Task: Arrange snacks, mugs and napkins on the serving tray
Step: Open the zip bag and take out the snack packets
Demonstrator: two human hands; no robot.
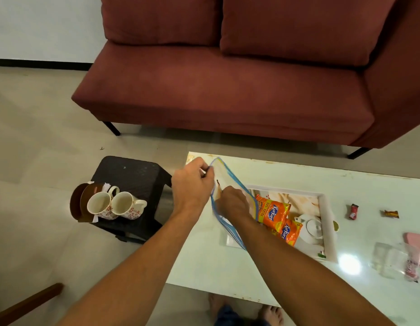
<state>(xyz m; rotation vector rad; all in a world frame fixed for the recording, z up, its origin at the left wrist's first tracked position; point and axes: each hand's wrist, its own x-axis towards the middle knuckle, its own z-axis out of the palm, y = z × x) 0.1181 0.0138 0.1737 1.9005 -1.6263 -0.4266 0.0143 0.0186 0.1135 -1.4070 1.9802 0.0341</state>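
Observation:
A clear zip bag [230,182] with a blue seal is held above the white serving tray [327,222]. My left hand [192,184] pinches its top edge. My right hand [231,204] is pushed inside the bag's mouth; what its fingers hold is hidden. Two orange snack packets [277,218] lie on the tray's left part, over a printed teapot picture. Two white mugs [115,204] with red flowers stand on a black stool [138,175] to the left, beside a brown paper packet [80,203].
Small wrapped sweets [353,211] [391,214] lie on the glossy white table [227,267] right of the tray, with a clear plastic bag [394,261] and a pink object [415,241] near the right edge. A red sofa [227,90] stands behind. My feet [246,309] are below the table.

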